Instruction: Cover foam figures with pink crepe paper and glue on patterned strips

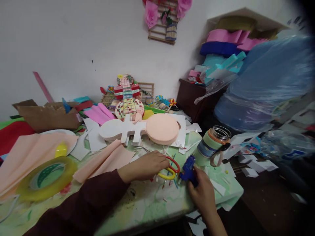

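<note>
The green-stained table [152, 201] is spreading before you, bearing a white cutout [112, 128] with a peach disc [162, 128] at its right end. Nearer you, your left hand [152, 164] is covering part of the red-and-yellow-handled scissors [177, 166]; whether it is gripping them, I cannot tell. Your right hand [203, 187] is holding a dark blue object [188, 168] just right of the scissors' loops.

Pink flowers [151, 14] on the wall [61, 39], cardboard box [49, 118] lower left
</note>
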`<act>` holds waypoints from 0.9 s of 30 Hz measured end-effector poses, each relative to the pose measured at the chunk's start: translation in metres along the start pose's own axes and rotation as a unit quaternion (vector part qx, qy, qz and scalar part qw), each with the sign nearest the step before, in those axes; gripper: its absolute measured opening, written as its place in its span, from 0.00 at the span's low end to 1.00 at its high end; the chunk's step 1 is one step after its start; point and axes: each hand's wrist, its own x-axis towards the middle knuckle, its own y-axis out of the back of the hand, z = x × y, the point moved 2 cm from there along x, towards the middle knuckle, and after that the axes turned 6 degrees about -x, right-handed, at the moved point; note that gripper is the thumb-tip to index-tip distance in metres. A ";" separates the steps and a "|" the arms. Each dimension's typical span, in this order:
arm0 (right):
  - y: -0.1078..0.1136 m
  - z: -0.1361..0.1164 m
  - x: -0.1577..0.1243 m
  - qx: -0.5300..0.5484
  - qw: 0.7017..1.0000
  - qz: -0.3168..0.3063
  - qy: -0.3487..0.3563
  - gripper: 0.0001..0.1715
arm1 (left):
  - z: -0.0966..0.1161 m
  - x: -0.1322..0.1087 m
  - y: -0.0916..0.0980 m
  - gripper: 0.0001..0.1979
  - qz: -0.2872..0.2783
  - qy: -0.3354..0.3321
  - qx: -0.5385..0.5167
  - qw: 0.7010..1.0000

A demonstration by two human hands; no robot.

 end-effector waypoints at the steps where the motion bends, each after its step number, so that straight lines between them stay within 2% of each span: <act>1: -0.002 -0.001 0.003 -0.009 0.999 -0.032 0.014 0.28 | 0.002 -0.008 0.002 0.10 0.002 -0.010 0.010 1.000; 5: -0.003 -0.002 0.021 -0.066 0.991 -0.107 0.039 0.27 | 0.007 -0.036 0.001 0.08 0.003 -0.030 0.034 0.999; 8: -0.001 0.000 0.037 -0.121 0.984 -0.127 0.021 0.27 | 0.007 -0.048 0.000 0.08 0.004 -0.023 0.035 0.999; 12: 0.004 -0.007 0.046 -0.138 0.983 -0.124 0.004 0.23 | 0.007 -0.056 0.003 0.10 0.047 -0.015 0.063 0.997; 15: 0.012 -0.029 0.044 -0.065 0.995 -0.079 -0.023 0.23 | 0.010 -0.059 0.004 0.09 0.070 -0.045 0.093 0.992; 17: 0.014 -0.052 0.039 0.064 0.992 -0.071 -0.078 0.22 | 0.013 -0.060 0.004 0.08 0.094 -0.074 0.115 0.986; 18: 0.012 -0.065 0.035 0.164 0.975 -0.098 -0.113 0.22 | 0.014 -0.060 0.004 0.07 0.114 -0.087 0.128 0.981; 19: 0.009 -0.079 0.032 0.275 0.939 -0.127 -0.161 0.22 | 0.016 -0.061 0.005 0.07 0.138 -0.099 0.144 0.975; 20: 0.004 -0.093 0.028 0.391 0.881 -0.161 -0.212 0.24 | 0.017 -0.062 0.005 0.07 0.162 -0.108 0.160 0.968; 22: -0.004 -0.121 0.021 0.602 0.711 -0.216 -0.293 0.25 | 0.019 -0.065 0.004 0.06 0.200 -0.120 0.183 0.955; 23: -0.006 -0.133 0.019 0.671 0.626 -0.238 -0.320 0.24 | 0.020 -0.068 0.004 0.05 0.209 -0.126 0.188 0.951; 24: -0.007 -0.144 0.016 0.716 0.554 -0.256 -0.340 0.23 | 0.021 -0.070 0.003 0.06 0.212 -0.131 0.191 0.949; 25: -0.008 -0.152 0.014 0.742 0.498 -0.275 -0.355 0.21 | 0.021 -0.073 0.003 0.06 0.214 -0.139 0.193 0.947; 26: -0.007 -0.160 0.011 0.756 0.458 -0.293 -0.365 0.20 | 0.022 -0.076 0.002 0.06 0.216 -0.148 0.195 0.945; 27: -0.006 -0.165 0.009 0.763 0.431 -0.311 -0.369 0.18 | 0.023 -0.079 0.001 0.06 0.219 -0.158 0.195 0.943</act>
